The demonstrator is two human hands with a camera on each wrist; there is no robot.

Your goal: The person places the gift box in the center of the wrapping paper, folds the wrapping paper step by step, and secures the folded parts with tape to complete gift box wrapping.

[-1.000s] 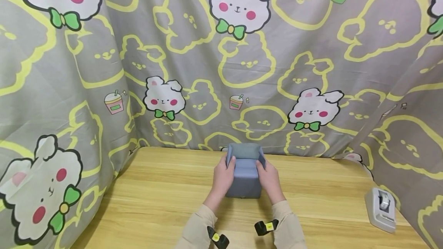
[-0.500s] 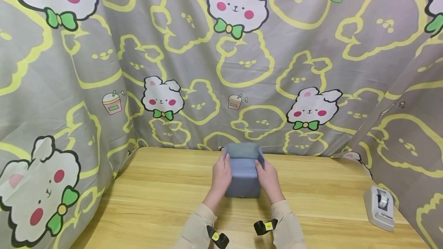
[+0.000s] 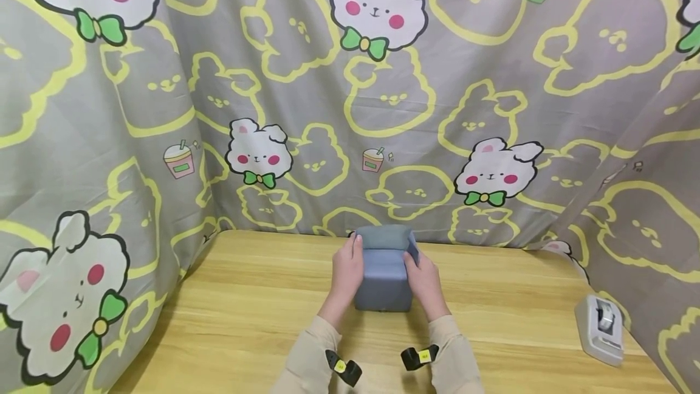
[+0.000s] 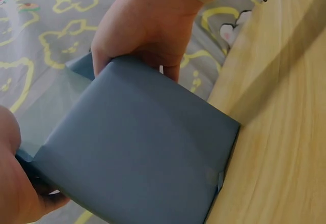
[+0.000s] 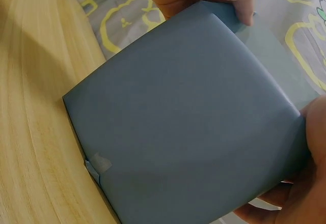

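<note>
A box wrapped in blue-grey paper (image 3: 385,287) stands on the table, with paper rising past its top edge at the back and sides. My left hand (image 3: 347,272) grips its left side, thumb pointing up at the top left corner. On the right side, my right hand (image 3: 425,281) pinches the upright side flap (image 3: 413,248) between thumb and fingers. The paler back flap (image 3: 384,238) stands up behind the top. In the right wrist view a small bit of clear tape (image 5: 102,162) shows low on the front face. The fingers behind the box are mostly hidden.
A grey tape dispenser (image 3: 600,328) stands near the right end of the wooden table (image 3: 246,303). A patterned grey curtain (image 3: 314,102) hangs behind the table and along both sides. Small black cameras are strapped to both wrists.
My left hand has shifted slightly left and up along the box, its thumb rising to the corner. The left flap is now mostly covered by it. The right hand stays nearly still.
</note>
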